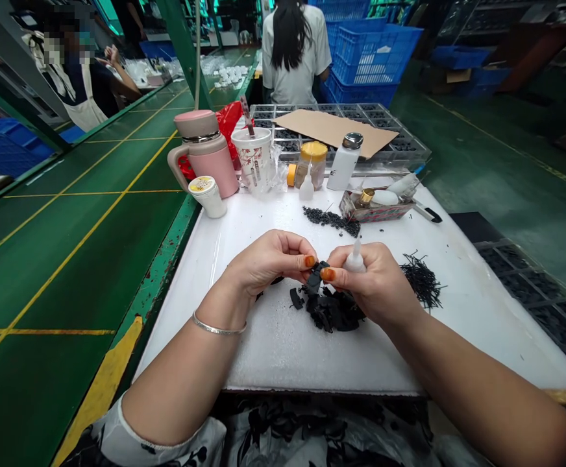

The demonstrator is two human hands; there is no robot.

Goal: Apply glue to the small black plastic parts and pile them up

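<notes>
Between the fingertips of both hands is a small black plastic part point(316, 275). My left hand point(283, 259) is closed, pinching it from the left. My right hand point(375, 279) pinches its other side with the thumb, and also keeps a small white squeeze bottle point(355, 259) with a pointed nozzle tucked in its fingers. Right below lies a pile of black plastic parts point(334, 311) on the white tabletop point(273, 357). Thin black pins point(422, 279) are heaped to the right of my right hand. Small black rings point(332, 219) are spread beyond my hands.
At the back stand a pink flask point(209, 155), a paper cup point(254, 162), a yellow-lidded jar point(313, 162), a white bottle point(345, 162) and a small box of bottles point(378, 209). A green conveyor point(93, 227) runs along the left. Other people sit further off.
</notes>
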